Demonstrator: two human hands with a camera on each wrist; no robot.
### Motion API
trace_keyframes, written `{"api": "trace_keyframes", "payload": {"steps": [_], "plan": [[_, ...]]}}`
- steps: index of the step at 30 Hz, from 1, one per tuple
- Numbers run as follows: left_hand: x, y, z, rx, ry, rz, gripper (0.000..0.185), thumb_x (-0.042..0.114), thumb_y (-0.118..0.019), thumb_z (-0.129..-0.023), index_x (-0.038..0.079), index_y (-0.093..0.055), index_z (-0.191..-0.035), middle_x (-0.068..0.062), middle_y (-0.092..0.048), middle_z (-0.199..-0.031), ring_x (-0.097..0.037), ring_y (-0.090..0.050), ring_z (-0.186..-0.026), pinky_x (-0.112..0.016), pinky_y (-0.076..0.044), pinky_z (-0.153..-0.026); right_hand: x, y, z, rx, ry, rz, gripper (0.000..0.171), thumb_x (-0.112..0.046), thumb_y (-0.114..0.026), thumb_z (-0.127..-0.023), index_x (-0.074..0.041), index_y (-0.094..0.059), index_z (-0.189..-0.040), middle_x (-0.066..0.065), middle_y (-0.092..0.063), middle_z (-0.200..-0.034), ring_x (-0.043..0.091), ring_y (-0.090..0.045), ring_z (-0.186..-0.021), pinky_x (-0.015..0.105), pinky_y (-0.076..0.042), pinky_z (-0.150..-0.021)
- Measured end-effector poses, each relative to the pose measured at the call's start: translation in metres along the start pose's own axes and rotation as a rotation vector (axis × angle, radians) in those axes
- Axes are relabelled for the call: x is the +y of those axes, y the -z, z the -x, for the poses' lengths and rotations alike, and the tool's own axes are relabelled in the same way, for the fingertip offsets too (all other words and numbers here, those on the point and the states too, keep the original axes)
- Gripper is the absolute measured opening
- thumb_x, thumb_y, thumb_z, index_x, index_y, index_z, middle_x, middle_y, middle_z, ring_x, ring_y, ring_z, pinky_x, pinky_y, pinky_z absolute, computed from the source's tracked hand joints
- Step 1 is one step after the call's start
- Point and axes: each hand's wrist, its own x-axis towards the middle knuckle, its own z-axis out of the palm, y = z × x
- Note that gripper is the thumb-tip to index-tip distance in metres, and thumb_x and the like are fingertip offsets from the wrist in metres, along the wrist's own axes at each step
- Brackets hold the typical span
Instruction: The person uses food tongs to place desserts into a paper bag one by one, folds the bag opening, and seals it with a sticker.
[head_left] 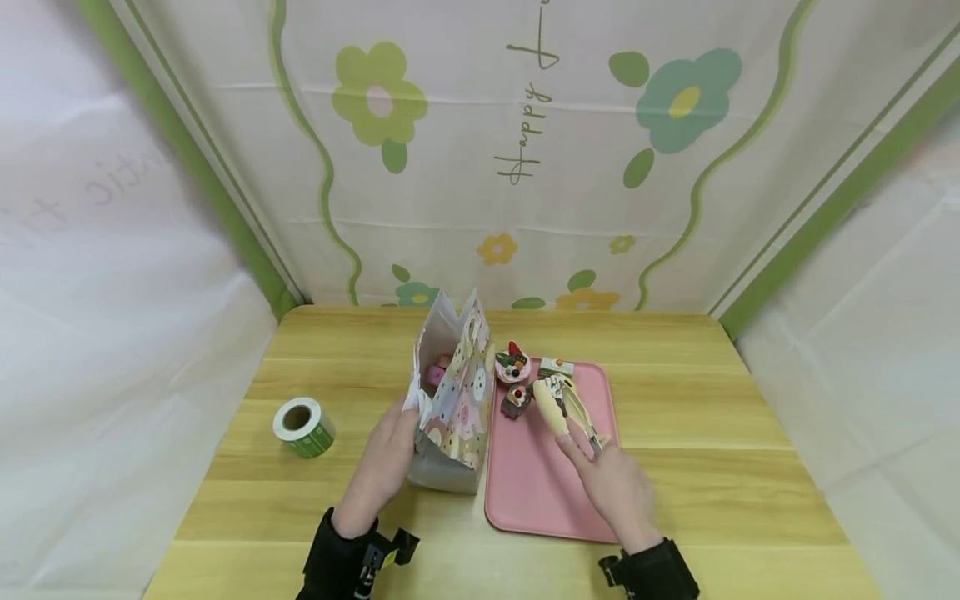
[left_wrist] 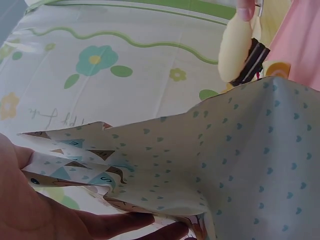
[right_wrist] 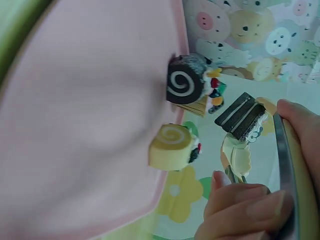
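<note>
A paper bag [head_left: 472, 400] with animal faces stands upright, its mouth spread. My left hand [head_left: 384, 458] holds the bag's near side, thumb at the rim and fingers along the outside in the left wrist view. Something pink [head_left: 437, 373] lies inside. My right hand [head_left: 618, 492] grips cream-tipped tongs [head_left: 551, 408] over the pink tray [head_left: 540, 500]. Between the tong tips is a chocolate cake slice [right_wrist: 242, 117] with white layers. On the tray sit a chocolate roll cake [right_wrist: 186, 85] and a yellow roll cake [right_wrist: 170, 147].
A fruit-topped tart [head_left: 513, 367] sits at the tray's back left corner, close to the bag. Left of the bag, a roll of green labels [head_left: 303, 427] stands on the wooden table [head_left: 705, 392]. A flowered cloth [head_left: 450, 192] hangs behind the table.
</note>
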Motion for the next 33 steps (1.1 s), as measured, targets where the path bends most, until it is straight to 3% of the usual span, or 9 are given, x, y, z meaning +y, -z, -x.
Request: {"api": "trace_keyframes", "payload": {"steps": [14,22,30,33], "plan": [[-0.002,-0.004,0.001,0.010,0.031,0.005,0.042,0.034,-0.029,-0.097,0.010,-0.048,-0.125,-0.006,-0.052,-0.115,-0.021,-0.049,-0.101,-0.044,-0.039,-0.085,-0.015,0.019,0.008,0.064,0.034,-0.015,0.074,-0.083,-0.035,-0.065,-0.010,-0.046,-0.072,0.003,-0.040,-0.054,0.018,-0.039,-0.041,0.030,-0.027,-0.036],[-0.003,-0.004,-0.001,0.014,0.007,-0.027,0.032,0.026,-0.031,-0.097,0.009,-0.054,-0.110,-0.007,-0.053,-0.096,-0.021,-0.048,-0.084,-0.036,-0.040,-0.072,-0.023,0.027,0.011,0.079,0.057,-0.035,0.072,-0.082,-0.035,-0.066,-0.011,-0.047,-0.074,0.002,-0.041,-0.054,0.017,-0.037,-0.041,0.029,-0.025,-0.036],[-0.003,-0.002,0.000,-0.002,0.023,-0.031,0.044,0.031,-0.029,-0.097,0.006,-0.045,-0.128,-0.012,-0.050,-0.118,-0.025,-0.047,-0.105,-0.047,-0.037,-0.086,-0.034,0.042,0.015,0.105,0.103,-0.037,0.072,-0.081,-0.036,-0.067,-0.010,-0.046,-0.072,0.003,-0.040,-0.054,0.017,-0.037,-0.041,0.028,-0.024,-0.035],[-0.002,-0.002,-0.001,0.000,0.038,-0.011,0.043,0.033,-0.030,-0.097,0.007,-0.046,-0.127,-0.009,-0.052,-0.117,-0.024,-0.048,-0.104,-0.046,-0.038,-0.086,-0.044,0.050,0.018,0.117,0.130,-0.045,0.071,-0.080,-0.037,-0.067,-0.010,-0.046,-0.074,0.004,-0.040,-0.055,0.017,-0.038,-0.041,0.029,-0.025,-0.036]]}}
